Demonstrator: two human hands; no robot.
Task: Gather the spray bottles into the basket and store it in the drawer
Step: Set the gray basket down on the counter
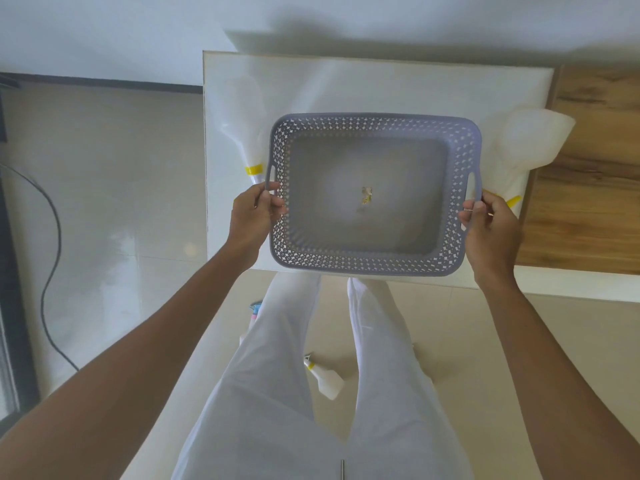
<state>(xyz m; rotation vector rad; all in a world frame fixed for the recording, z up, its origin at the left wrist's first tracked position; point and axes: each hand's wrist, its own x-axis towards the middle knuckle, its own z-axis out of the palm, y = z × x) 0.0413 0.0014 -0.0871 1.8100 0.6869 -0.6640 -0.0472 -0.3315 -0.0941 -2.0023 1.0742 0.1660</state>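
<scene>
Both hands, left (pixel 254 211) and right (pixel 490 220), each gripping a handle of the empty grey basket (pixel 375 263).

A white worktop (pixel 398 84) is set against a pale wall (pixel 138 26), with a wood-grain surface (pixel 595 168) adjoining its right edge. Glossy cream floor tiles (pixel 114 202) are lit by soft daylight (reflections are visible). A black cable (pixel 52 220) is trailed beside a dark frame (pixel 10 271) at left.
</scene>
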